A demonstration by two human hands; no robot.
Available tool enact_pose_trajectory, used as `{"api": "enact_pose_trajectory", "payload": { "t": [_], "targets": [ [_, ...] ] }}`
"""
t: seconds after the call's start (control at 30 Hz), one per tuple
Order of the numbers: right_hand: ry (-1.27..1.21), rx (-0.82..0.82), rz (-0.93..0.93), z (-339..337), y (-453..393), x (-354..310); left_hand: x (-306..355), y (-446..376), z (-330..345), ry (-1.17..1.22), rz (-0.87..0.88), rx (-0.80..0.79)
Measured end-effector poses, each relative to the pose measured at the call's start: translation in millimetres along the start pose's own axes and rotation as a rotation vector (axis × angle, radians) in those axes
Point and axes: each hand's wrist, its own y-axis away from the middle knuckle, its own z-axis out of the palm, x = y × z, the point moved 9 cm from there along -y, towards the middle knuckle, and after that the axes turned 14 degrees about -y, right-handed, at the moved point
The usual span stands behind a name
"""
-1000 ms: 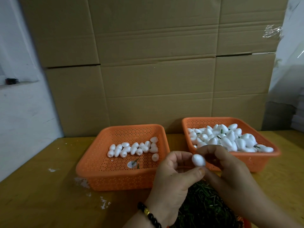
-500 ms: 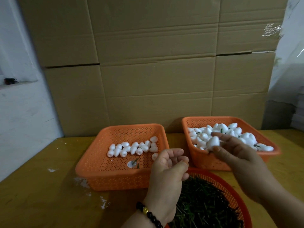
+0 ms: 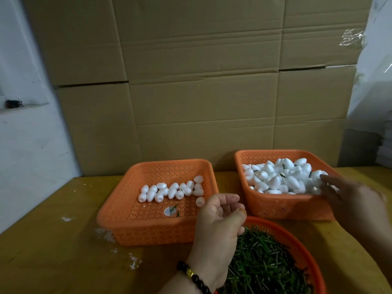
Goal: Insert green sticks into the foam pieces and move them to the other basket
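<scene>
A left orange basket (image 3: 118, 200) holds a row of plain white foam pieces (image 3: 169, 190). The right orange basket (image 3: 275, 206) is heaped with foam pieces that have green sticks in them (image 3: 275, 177). A round orange basket (image 3: 297, 245) at the near edge is full of green sticks (image 3: 265, 268). My left hand (image 3: 218, 221) hovers between the baskets, fingers loosely curled, holding nothing. My right hand (image 3: 356, 200) is blurred over the right basket's near right corner, fingers spread, with a stuck foam piece (image 3: 318, 174) lying at its fingertips.
Stacked cardboard boxes (image 3: 201, 92) form a wall right behind the baskets. A white wall (image 3: 27, 155) borders the yellow table (image 3: 53, 251) on the left. White foam crumbs (image 3: 133, 259) dot the table, and a sticker with stray sticks (image 3: 170, 211) lies in the left basket.
My right hand carried the foam piece from in front of me out over the right basket and opened its fingers there. My left hand let go and stayed in the middle.
</scene>
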Motion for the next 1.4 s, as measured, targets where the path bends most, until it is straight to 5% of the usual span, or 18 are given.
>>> {"api": "enact_pose_trajectory", "payload": {
  "t": [0.3, 0.4, 0.53, 0.63, 0.7, 0.83, 0.93, 1.23, 1.4],
  "targets": [
    [-0.006, -0.006, -0.346, -12, 21, -76, 6, -3, -3, -0.044, -0.024, -0.042],
    [-0.159, -0.227, -0.416, -12, 43, -117, 18, -9, -14, -0.016, -0.021, -0.094],
    [-0.027, -0.786, -0.457, 31, 88, -142, 33, -27, -39, -0.031, -0.023, -0.164],
    [0.066, -0.972, -0.467, 55, 116, -144, 40, -49, -60, -0.281, -0.015, -0.131],
    [0.055, -1.041, -0.491, 63, 130, -148, 40, -62, -61, -0.690, -0.006, -0.167],
    [0.105, -1.142, -0.494, 79, 148, -145, 14, -78, -43, -1.456, -0.047, -0.476],
    [0.194, -1.202, -0.527, 90, 156, -141, -8, -88, -37, -1.849, -0.036, -0.560],
    [0.232, -1.267, -0.529, 95, 162, -140, -38, -107, -45, -1.985, -0.197, -0.668],
    [0.200, -1.239, -0.545, 90, 159, -145, -32, -109, -37, -1.874, -0.211, -0.582]
  ]
}}
